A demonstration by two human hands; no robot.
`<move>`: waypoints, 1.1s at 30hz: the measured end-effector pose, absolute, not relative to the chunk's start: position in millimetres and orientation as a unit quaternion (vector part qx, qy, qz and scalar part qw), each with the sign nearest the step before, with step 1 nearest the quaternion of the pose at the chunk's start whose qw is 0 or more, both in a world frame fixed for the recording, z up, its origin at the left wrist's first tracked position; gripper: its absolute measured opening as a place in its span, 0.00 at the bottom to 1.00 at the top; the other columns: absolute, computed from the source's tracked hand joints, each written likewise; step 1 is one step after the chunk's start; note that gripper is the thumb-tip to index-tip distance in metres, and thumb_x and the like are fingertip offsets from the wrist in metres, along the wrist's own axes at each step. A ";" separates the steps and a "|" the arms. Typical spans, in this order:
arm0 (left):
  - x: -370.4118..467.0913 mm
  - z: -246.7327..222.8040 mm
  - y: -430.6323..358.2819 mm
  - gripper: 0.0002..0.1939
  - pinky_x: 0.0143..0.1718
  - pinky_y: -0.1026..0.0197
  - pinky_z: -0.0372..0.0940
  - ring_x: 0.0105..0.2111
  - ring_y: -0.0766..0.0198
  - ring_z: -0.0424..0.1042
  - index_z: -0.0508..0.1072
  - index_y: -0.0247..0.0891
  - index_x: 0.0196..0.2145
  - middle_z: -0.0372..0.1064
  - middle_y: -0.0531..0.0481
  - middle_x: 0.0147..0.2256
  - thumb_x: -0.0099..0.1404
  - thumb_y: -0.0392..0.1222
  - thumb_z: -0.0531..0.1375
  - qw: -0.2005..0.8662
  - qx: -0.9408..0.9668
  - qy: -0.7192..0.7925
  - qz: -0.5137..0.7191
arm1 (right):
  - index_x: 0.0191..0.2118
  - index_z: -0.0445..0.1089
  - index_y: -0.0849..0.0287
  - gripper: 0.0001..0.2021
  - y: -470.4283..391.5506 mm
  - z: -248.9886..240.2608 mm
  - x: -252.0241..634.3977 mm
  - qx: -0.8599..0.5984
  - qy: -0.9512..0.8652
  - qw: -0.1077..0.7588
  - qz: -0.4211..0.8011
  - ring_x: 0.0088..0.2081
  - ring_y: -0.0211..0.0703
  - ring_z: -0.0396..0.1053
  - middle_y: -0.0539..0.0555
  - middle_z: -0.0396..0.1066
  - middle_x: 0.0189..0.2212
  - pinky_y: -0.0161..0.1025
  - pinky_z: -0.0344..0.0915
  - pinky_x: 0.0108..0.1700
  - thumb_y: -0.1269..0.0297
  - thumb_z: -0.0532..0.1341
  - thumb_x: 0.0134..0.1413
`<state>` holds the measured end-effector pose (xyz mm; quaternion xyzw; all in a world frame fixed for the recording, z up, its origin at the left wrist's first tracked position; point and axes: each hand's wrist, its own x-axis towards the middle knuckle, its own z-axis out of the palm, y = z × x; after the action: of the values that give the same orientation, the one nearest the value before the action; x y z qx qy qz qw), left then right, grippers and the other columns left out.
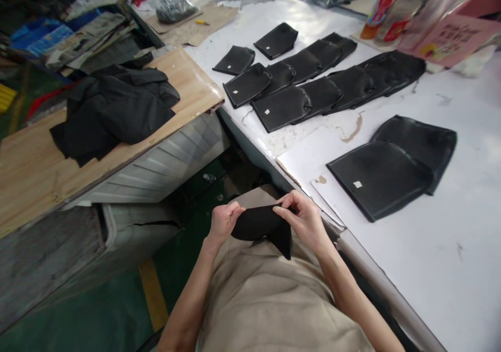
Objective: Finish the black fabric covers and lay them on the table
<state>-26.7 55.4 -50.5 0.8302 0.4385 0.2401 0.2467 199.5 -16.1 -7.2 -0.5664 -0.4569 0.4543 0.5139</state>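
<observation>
Both hands grasp the black piece (254, 224) by its upper edge: the left hand (223, 221) pinches one end, the right hand (303, 219) the other. The piece is directly between them, over the lap (274, 300), its long axis running left to right; a pointed flap hangs down near the right hand. The right hand is nearer the tabletop (422, 268) and its labelled pair of panels (383, 177).
</observation>
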 end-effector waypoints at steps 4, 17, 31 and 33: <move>-0.3 -31.8 42.0 0.23 0.32 0.61 0.56 0.30 0.61 0.68 0.71 0.38 0.30 0.69 0.48 0.28 0.72 0.58 0.51 0.253 0.847 0.404 0.234 | 0.30 0.63 0.56 0.11 -13.5 -8.8 189.9 -0.568 -0.466 0.490 0.468 0.35 0.42 0.69 0.50 0.72 0.32 0.37 0.63 0.36 0.62 0.66 0.57; 22.5 -14.2 32.9 0.20 0.31 0.64 0.57 0.27 0.67 0.61 0.67 0.37 0.26 0.61 0.54 0.25 0.70 0.54 0.57 0.509 0.648 0.456 0.337 | 0.37 0.69 0.55 0.07 -22.1 -11.1 198.6 -0.568 -0.501 0.464 0.460 0.42 0.47 0.71 0.52 0.74 0.39 0.40 0.67 0.44 0.62 0.67 0.57; 34.8 -18.7 29.1 0.21 0.27 0.65 0.54 0.25 0.69 0.55 0.64 0.37 0.23 0.55 0.56 0.23 0.68 0.53 0.58 0.557 0.568 0.500 0.342 | 0.38 0.67 0.53 0.05 -25.8 -13.3 197.5 -0.556 -0.558 0.480 0.386 0.48 0.48 0.71 0.55 0.72 0.44 0.44 0.66 0.51 0.67 0.65 0.59; 36.5 -20.7 28.7 0.21 0.27 0.65 0.54 0.25 0.69 0.55 0.65 0.37 0.23 0.55 0.56 0.23 0.68 0.53 0.58 0.567 0.556 0.502 0.342 | 0.37 0.68 0.53 0.03 -26.6 -14.7 198.0 -0.558 -0.572 0.474 0.370 0.49 0.48 0.71 0.55 0.71 0.44 0.44 0.67 0.51 0.67 0.63 0.60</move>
<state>36.5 28.7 -20.7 0.5562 0.5016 0.3424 0.5674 198.0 -26.6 -14.7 -0.5581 -0.5717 0.3698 0.4743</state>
